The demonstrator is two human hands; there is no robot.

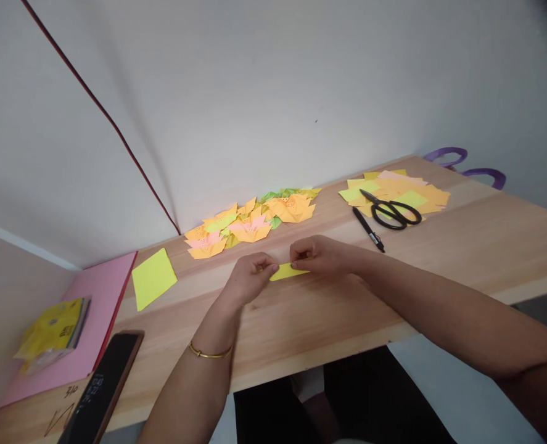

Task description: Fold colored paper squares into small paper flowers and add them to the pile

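A small folded yellow paper [288, 271] lies low over the wooden table [462, 240], pinched at both ends. My left hand [250, 276] is closed on its left end, fingers curled. My right hand [318, 255] is closed on its right end. A gold bangle [209, 353] circles my left wrist. Just beyond my hands sits a pile of folded orange, pink and green paper shapes [252, 220].
Black scissors [393, 211] rest on a stack of flat coloured paper squares [400, 190], with a black pen [368, 229] beside them. A yellow sheet [153, 277], pink folder [92, 320], yellow packet [53, 330] and phone [104, 385] lie left. Purple handles [467, 163] sit far right.
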